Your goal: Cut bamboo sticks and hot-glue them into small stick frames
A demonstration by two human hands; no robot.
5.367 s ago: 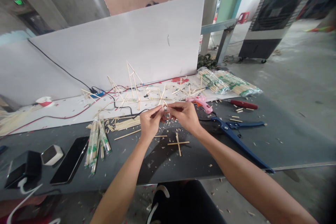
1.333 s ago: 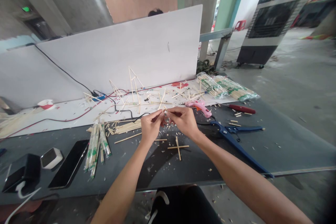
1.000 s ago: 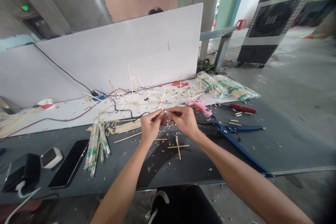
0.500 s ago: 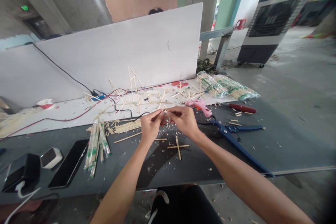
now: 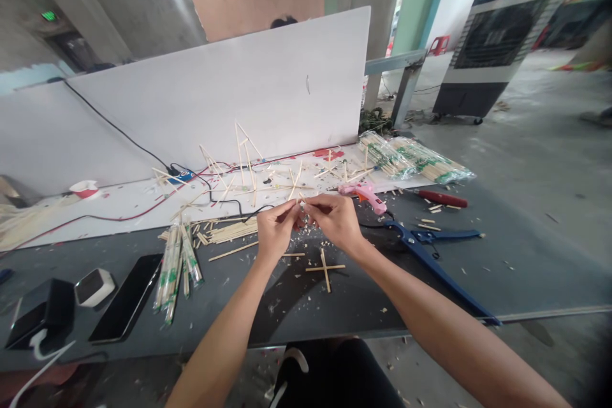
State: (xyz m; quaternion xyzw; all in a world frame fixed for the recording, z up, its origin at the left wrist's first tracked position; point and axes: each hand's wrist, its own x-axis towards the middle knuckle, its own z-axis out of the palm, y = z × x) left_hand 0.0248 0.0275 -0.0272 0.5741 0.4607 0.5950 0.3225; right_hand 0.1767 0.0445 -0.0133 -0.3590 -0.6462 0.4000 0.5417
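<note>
My left hand point(image 5: 276, 224) and my right hand point(image 5: 337, 220) meet above the dark table, fingers pinched. Between their fingertips is a short piece of wooden stick point(image 5: 301, 196), mostly hidden by the fingers. Below the hands, a cross of two wooden sticks point(image 5: 326, 268) lies on the table. Just beyond the fingertips stands a small frame of joined sticks point(image 5: 295, 180). To the right of my right hand is a pink glue gun point(image 5: 366, 195). A pile of loose sticks point(image 5: 234, 230) lies left of my left hand.
Wrapped bundles of disposable chopsticks point(image 5: 174, 261) lie at left, beside a black phone point(image 5: 127, 299). Blue-handled cutters point(image 5: 435, 261) and a red-handled tool point(image 5: 442, 198) are at right. Packs of chopsticks point(image 5: 430, 159) sit behind them. A white board point(image 5: 215, 95) stands along the back.
</note>
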